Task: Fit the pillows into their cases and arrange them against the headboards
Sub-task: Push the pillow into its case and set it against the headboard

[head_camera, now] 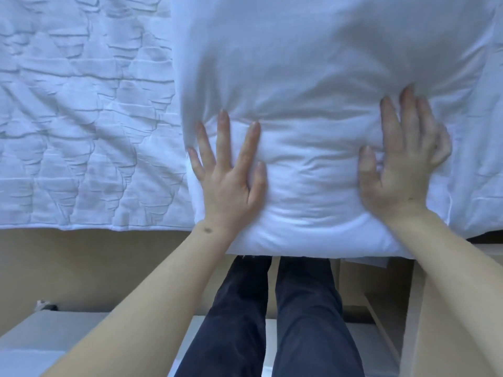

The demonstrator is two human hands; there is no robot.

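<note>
White cloth covers the pillow (313, 148), which lies at the near edge of the bed (81, 118), overhanging it slightly, with the left hand (228, 175) and right hand (402, 161) spread flat on top, apparently pressing the filling into the case.

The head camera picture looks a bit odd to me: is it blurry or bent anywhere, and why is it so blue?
In the head view: cool, bluish, even light with soft shadows and no glare; slight motion blur on the right hand and the pillow; the left hand and quilted bed cover are sharper; the wide lens stretches the arms toward the bottom corners.
</note>
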